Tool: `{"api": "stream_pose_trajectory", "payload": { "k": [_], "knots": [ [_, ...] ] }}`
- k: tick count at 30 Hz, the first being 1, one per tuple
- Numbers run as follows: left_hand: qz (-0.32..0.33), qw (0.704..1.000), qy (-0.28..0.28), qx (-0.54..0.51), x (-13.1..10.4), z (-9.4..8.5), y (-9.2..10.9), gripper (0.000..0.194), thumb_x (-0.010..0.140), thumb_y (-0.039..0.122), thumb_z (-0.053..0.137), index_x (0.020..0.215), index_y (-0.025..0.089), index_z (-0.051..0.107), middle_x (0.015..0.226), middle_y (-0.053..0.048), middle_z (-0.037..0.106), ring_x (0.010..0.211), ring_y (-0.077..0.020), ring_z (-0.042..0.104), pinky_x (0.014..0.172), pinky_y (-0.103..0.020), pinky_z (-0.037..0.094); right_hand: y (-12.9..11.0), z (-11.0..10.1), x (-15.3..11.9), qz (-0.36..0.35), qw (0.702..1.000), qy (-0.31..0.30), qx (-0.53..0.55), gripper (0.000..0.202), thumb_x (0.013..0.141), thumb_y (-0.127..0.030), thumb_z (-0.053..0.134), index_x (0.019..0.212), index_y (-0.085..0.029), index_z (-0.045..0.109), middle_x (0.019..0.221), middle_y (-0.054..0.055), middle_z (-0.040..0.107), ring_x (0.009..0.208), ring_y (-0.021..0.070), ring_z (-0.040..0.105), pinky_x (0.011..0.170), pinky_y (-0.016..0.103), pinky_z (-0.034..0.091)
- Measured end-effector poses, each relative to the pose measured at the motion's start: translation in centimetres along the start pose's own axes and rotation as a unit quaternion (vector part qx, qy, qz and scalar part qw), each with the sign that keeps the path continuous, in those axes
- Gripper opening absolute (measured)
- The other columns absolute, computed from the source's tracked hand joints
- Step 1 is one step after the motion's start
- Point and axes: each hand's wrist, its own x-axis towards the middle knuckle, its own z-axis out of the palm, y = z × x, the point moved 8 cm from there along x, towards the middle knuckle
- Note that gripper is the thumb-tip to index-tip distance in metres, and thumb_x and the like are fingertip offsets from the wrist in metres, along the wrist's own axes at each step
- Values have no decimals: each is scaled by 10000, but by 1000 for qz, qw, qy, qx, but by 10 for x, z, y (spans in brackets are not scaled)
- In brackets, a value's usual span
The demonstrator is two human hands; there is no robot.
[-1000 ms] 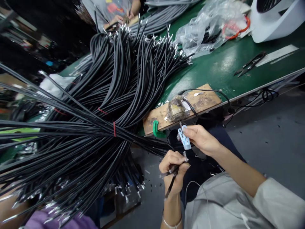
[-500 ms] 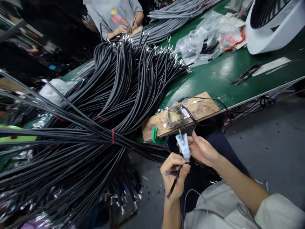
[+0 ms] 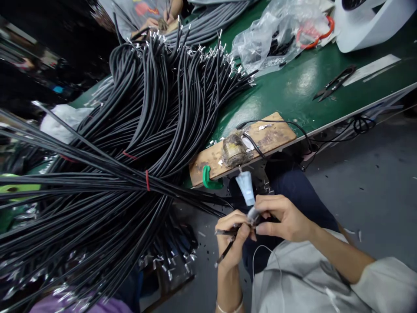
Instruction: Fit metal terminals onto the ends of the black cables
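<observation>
Just below the light-brown rectangular wooden board (image 3: 276,128), the bare left hand (image 3: 232,234) has its fingers curled around thin black rubbery cable ends (image 3: 224,253). The right hand (image 3: 286,217) holds finger and thumb narrow at a blurred silvery-grey strand (image 3: 253,214); whether they grip it, I cannot tell. A pale-blue plastic clip (image 3: 245,188) sits between board and hands.

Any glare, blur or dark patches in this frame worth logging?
Head view: pale glare on the green table; head view: cables smeared toward the left edge, clearer mid-picture; head view: upper-left background nearly black, little readable; head view: grey piece at the right hand too soft to identify.
</observation>
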Motion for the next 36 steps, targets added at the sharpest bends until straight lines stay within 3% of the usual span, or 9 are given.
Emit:
{"api": "stream_pose_trajectory", "payload": {
  "k": [3, 9, 15, 19, 22, 26, 30, 33, 36],
  "knots": [
    [-17, 999, 7, 37, 6, -2, 1, 176, 837, 287, 657, 714, 170, 704, 683, -42, 657, 584, -143, 612, 553, -248, 476, -18, 0, -1, -71, 996, 1, -44, 310, 864, -382, 654, 647, -161, 636, 623, 10, 566, 629, 132, 500, 610, 281, 416],
    [-36, 997, 8, 69, 2, 3, -4, 192, 709, 270, 786, 699, 147, 639, 678, -11, 576, 580, -109, 503, 514, -203, 385, -38, 5, 0, -138, 952, 66, -264, 67, 866, -197, 649, 831, -139, 656, 747, 58, 633, 703, 160, 521, 665, 310, 440],
    [-19, 990, 47, 130, -10, 4, 3, 86, 808, 198, 676, 742, 154, 643, 673, 14, 510, 576, -89, 428, 515, -196, 324, -31, 6, -3, -136, 936, 143, -292, 190, 879, -135, 590, 690, -151, 586, 634, 30, 565, 616, 142, 487, 582, 283, 407],
    [-28, 983, 89, 160, -15, 3, 5, 100, 832, 201, 644, 743, 156, 636, 649, 23, 481, 564, -85, 417, 513, -193, 319, -30, 6, -9, -170, 904, 204, -336, 288, 860, -91, 575, 588, -161, 507, 577, 5, 460, 584, 134, 406, 557, 291, 341],
    [-63, 982, 116, 139, -18, 1, -2, 133, 858, 239, 624, 752, 160, 610, 634, 36, 434, 550, -79, 389, 505, -191, 308, -25, 5, -11, -167, 924, 224, -263, 205, 861, -69, 551, 673, -143, 586, 635, 27, 522, 629, 140, 444, 602, 295, 371],
    [-82, 986, 114, 93, -17, 3, -7, 172, 887, 282, 600, 761, 166, 577, 669, 37, 435, 534, -64, 381, 487, -180, 300, 9, 4, -6, -44, 979, 200, 0, 203, 916, -205, 547, 754, -143, 652, 732, 45, 566, 703, 145, 516, 635, 281, 413],
    [-78, 990, 91, 77, -14, 7, -4, 227, 923, 296, 548, 742, 162, 574, 635, 46, 441, 453, -42, 369, 423, -169, 276, 43, 15, -5, 79, 954, 165, 236, 270, 876, -375, 629, 730, -148, 628, 691, 6, 519, 627, 112, 477, 592, 253, 400],
    [-86, 991, 72, 69, -13, 9, -3, 301, 951, 302, 500, 693, 155, 556, 561, 59, 415, 388, -33, 350, 387, -169, 258, 52, 18, -4, 115, 946, 131, 274, 298, 835, -424, 676, 752, -143, 624, 665, -4, 519, 578, 97, 454, 548, 238, 387],
    [-104, 990, 63, 72, -13, 7, -3, 380, 961, 319, 480, 622, 149, 513, 514, 62, 386, 375, -30, 340, 388, -168, 251, 46, 9, -2, 99, 963, 123, 220, 329, 883, -463, 602, 806, -145, 637, 685, 2, 510, 613, 106, 464, 575, 240, 411]
  ]
}}
